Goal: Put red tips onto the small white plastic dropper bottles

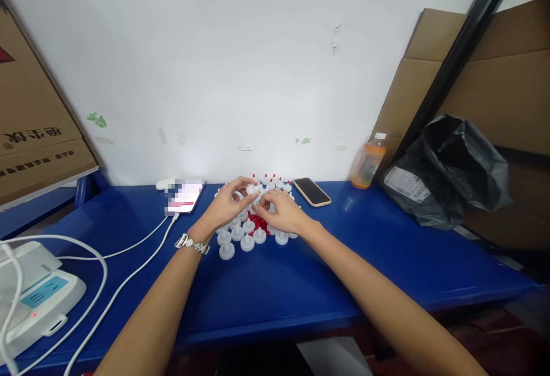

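My left hand [230, 203] is closed on a white nozzle cap [252, 189], held between thumb and fingers above the blue table. Close beside it, my right hand [281, 211] has its fingers curled in a pinch; anything between them is too small to make out. Beneath and in front of my hands lie several loose white nozzle caps [247, 243], standing with their spouts up. A pile of small red tips [259, 222] sits among them, partly covered by my right hand. Behind my hands stand several white caps with red tips [279, 182] on their spouts.
A phone [312, 192] lies right of the caps; another phone [191, 195] with a cable is at the left. An orange drink bottle [368, 161] and a dark plastic bag [447, 175] stand at the right. A white power strip [51, 307] with looping cables occupies the left front.
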